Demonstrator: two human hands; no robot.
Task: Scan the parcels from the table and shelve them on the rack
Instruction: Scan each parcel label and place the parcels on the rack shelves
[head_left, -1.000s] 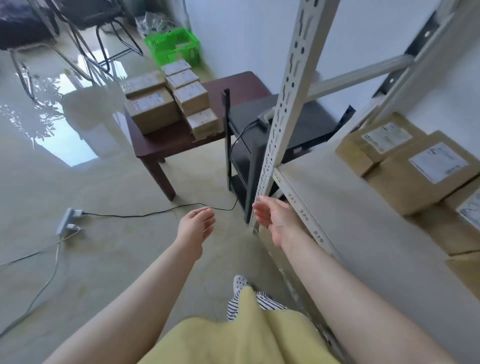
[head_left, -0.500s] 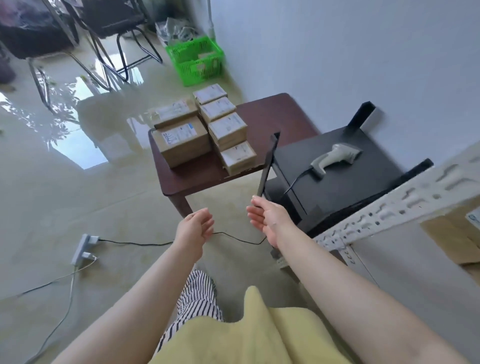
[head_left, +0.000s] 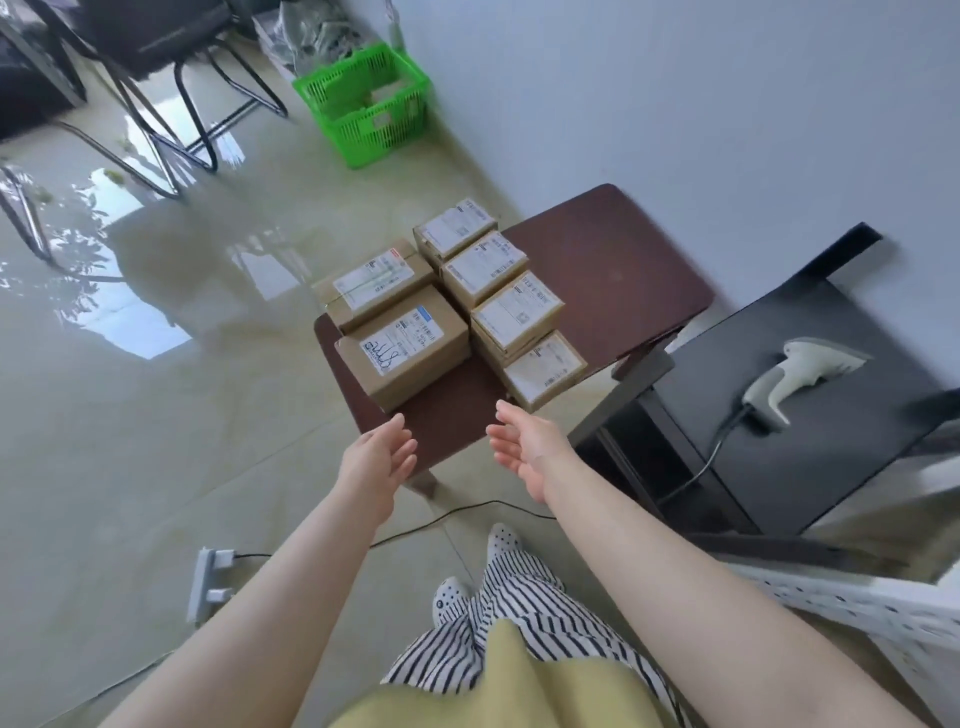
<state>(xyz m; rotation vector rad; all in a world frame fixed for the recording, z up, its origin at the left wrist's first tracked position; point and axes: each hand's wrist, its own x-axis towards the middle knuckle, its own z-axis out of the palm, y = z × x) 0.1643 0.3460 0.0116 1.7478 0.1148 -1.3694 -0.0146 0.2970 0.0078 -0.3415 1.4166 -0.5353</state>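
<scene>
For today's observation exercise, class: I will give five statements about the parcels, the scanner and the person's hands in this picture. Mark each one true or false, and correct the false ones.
1. Six parcels lie on the brown table. True.
2. The left hand grips a parcel. False: it is open and holds nothing, short of the parcel with the scribbled label.
3. The scanner lies on the black stand. True.
4. The right hand holds the scanner. False: it is open and empty, apart from the scanner.
5. The green basket stands on the table. False: it stands on the floor by the wall.
</scene>
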